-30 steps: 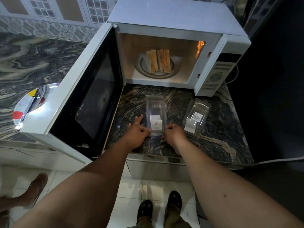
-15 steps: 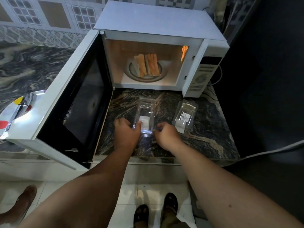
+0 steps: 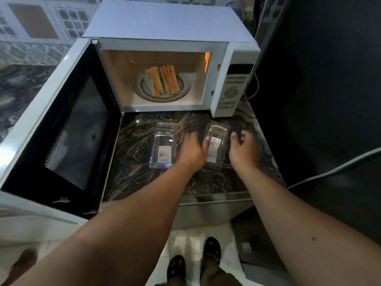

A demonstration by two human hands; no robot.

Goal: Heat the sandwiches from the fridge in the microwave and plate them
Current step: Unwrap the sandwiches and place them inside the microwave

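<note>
Microwave (image 3: 169, 34) door open, light on. Sandwiches (image 3: 162, 80) unwrapped, on turntable inside; not heated yet by the look, no plating done. In front of microwave: 2 clear empty packs. Left hand (image 3: 193, 150) & right hand (image 3: 244, 151) flank the right-side pack (image 3: 216, 141), fingers loosely spread, not clamped. Other pack (image 3: 164, 148) lies flat, untouched. Left: shut door, run, plate.

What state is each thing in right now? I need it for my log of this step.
microwave door: swung fully open
microwave: cavity lit
sandwiches: unwrapped, on the turntable inside
left clear package: empty, flat on the counter
right clear package: empty, between both hands
left hand: touching the right package
right hand: fingers loosely curled beside it
</note>
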